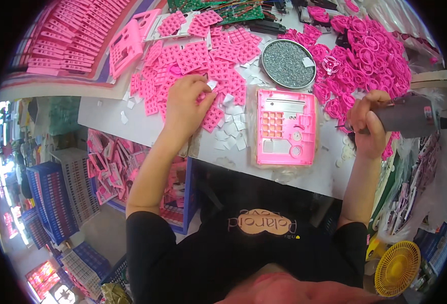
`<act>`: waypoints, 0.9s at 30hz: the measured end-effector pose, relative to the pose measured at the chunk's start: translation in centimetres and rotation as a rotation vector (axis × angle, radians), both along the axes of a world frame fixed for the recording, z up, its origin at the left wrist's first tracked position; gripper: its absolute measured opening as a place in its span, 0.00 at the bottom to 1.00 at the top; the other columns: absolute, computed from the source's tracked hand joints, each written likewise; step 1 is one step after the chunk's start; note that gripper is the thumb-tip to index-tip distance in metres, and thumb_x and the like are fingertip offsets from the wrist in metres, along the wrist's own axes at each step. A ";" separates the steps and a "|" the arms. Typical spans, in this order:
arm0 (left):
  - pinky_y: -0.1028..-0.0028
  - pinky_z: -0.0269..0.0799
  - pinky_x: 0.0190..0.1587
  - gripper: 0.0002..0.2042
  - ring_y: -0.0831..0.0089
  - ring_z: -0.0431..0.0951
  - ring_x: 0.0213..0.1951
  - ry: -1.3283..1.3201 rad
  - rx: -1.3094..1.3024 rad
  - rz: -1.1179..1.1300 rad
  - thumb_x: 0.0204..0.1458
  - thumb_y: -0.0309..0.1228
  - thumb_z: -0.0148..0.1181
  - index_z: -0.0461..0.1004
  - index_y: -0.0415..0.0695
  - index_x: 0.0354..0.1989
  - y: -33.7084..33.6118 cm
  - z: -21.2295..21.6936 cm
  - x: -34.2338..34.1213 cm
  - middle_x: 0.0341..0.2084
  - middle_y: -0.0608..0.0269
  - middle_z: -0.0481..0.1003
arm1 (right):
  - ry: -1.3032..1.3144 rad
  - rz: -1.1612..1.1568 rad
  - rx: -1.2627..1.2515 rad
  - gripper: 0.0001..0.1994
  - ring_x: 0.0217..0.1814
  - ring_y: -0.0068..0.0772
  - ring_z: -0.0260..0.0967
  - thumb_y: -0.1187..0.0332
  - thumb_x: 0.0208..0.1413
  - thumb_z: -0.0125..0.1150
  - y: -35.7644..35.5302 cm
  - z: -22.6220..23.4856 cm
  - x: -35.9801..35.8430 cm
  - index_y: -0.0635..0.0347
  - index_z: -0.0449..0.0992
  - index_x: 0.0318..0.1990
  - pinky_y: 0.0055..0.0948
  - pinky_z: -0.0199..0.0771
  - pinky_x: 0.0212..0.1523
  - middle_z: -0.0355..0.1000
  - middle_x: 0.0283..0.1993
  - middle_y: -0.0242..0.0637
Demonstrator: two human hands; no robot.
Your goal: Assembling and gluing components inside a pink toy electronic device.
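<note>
My left hand [189, 104] is over a heap of pink rubber keypads [190, 58], fingers curled and thumb drawn in. A small white square [211, 84] shows at its fingertips; whether they grip it I cannot tell. My right hand [369, 124] is closed round a dark grey electric screwdriver [408, 115], its tip pointing left toward a pink plastic housing [307, 139]. That housing lies between my hands in a plastic-wrapped holder [258, 147], with a keypad grid, a clear strip and round openings. More white squares [230, 130] are scattered left of it.
Behind the housing stands a round dish of small metal screws [287, 63]. Pink ring-shaped parts [370, 55] heap up at the right. Stacked pink housings [71, 35] fill the far left; green circuit boards [238, 14] lie at the back. A blue crate [188, 202] of pink parts sits below the table edge.
</note>
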State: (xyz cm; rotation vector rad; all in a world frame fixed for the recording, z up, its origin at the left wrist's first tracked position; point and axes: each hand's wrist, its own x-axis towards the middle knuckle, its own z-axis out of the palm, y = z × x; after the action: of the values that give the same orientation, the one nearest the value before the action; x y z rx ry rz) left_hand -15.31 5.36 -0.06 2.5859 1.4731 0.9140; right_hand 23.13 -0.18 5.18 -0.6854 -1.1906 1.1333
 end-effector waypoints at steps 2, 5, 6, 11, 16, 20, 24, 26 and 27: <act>0.68 0.71 0.44 0.08 0.68 0.77 0.40 -0.335 -0.194 0.013 0.56 0.29 0.65 0.77 0.42 0.42 0.1 0.4 -0.3 0.37 0.63 0.77 | -0.036 -0.053 -0.029 0.23 0.26 0.24 0.64 0.72 0.58 0.61 -0.2 -0.2 0.4 0.65 0.63 0.59 0.28 0.66 0.26 0.67 0.29 0.33; 0.75 0.73 0.39 0.06 0.77 0.77 0.36 -0.965 -0.702 0.117 0.62 0.28 0.60 0.75 0.40 0.42 -1.6 1.2 -0.1 0.35 0.66 0.76 | -0.309 -0.578 -0.041 0.27 0.40 0.29 0.71 0.76 0.55 0.63 -0.9 2.3 -2.6 0.65 0.61 0.62 0.27 0.72 0.31 0.72 0.41 0.39; 0.77 0.73 0.38 0.05 0.79 0.77 0.34 -1.153 -0.822 0.087 0.63 0.28 0.59 0.74 0.39 0.42 -2.2 1.4 0.3 0.34 0.66 0.76 | -0.401 -0.748 0.153 0.28 0.48 0.34 0.69 0.77 0.54 0.63 -1.0 2.2 -3.3 0.66 0.62 0.63 0.33 0.69 0.44 0.71 0.46 0.43; 0.72 0.78 0.47 0.09 0.74 0.80 0.41 -1.557 -1.236 -0.156 0.68 0.32 0.51 0.72 0.39 0.46 -4.8 0.0 2.6 0.39 0.61 0.78 | -0.843 -0.502 0.503 0.30 0.64 0.49 0.63 0.79 0.43 0.70 -3.9 -0.1 -5.4 0.61 0.69 0.58 0.49 0.61 0.66 0.69 0.60 0.45; 0.75 0.78 0.45 0.09 0.75 0.79 0.42 -1.616 -1.505 -0.209 0.68 0.34 0.52 0.69 0.40 0.42 -7.3 1.2 6.3 0.39 0.62 0.76 | -0.906 -0.207 0.491 0.25 0.58 0.48 0.66 0.76 0.36 0.72 -2.7 -1.3 -10.1 0.51 0.76 0.48 0.46 0.65 0.59 0.73 0.53 0.36; 0.75 0.77 0.43 0.07 0.76 0.78 0.40 -1.685 -1.515 -0.122 0.67 0.32 0.53 0.68 0.42 0.39 -9.3 1.6 7.4 0.38 0.63 0.76 | -1.089 -0.149 0.651 0.21 0.49 0.44 0.69 0.76 0.34 0.72 -4.5 -0.2 -10.9 0.53 0.80 0.42 0.37 0.72 0.48 0.76 0.47 0.36; 0.74 0.74 0.46 0.05 0.77 0.78 0.40 -1.395 -1.556 -0.207 0.66 0.29 0.55 0.72 0.41 0.40 -11.3 1.4 5.5 0.37 0.64 0.77 | -0.919 0.171 0.320 0.14 0.34 0.32 0.72 0.76 0.43 0.69 -4.7 0.0 -9.2 0.57 0.82 0.41 0.28 0.72 0.33 0.77 0.38 0.34; 0.77 0.73 0.46 0.05 0.80 0.76 0.40 -0.929 -1.556 -0.275 0.65 0.28 0.56 0.74 0.39 0.40 -11.1 2.2 3.7 0.37 0.66 0.77 | -0.799 0.285 -0.062 0.10 0.26 0.29 0.71 0.75 0.49 0.66 -5.1 0.4 -8.2 0.58 0.82 0.41 0.25 0.71 0.28 0.76 0.32 0.34; 0.77 0.72 0.44 0.06 0.80 0.75 0.39 -0.885 -1.441 -0.243 0.65 0.28 0.55 0.74 0.38 0.40 -10.9 1.8 3.5 0.37 0.66 0.76 | -0.776 0.253 -0.142 0.09 0.25 0.30 0.71 0.74 0.50 0.66 -4.8 -0.1 -8.0 0.60 0.82 0.41 0.25 0.71 0.29 0.76 0.31 0.35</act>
State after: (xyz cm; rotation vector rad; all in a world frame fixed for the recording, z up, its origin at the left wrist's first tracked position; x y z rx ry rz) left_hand -11.83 -5.58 1.79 1.0311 0.8791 0.4683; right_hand 15.12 -4.97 5.06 -1.1682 -1.9006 1.2042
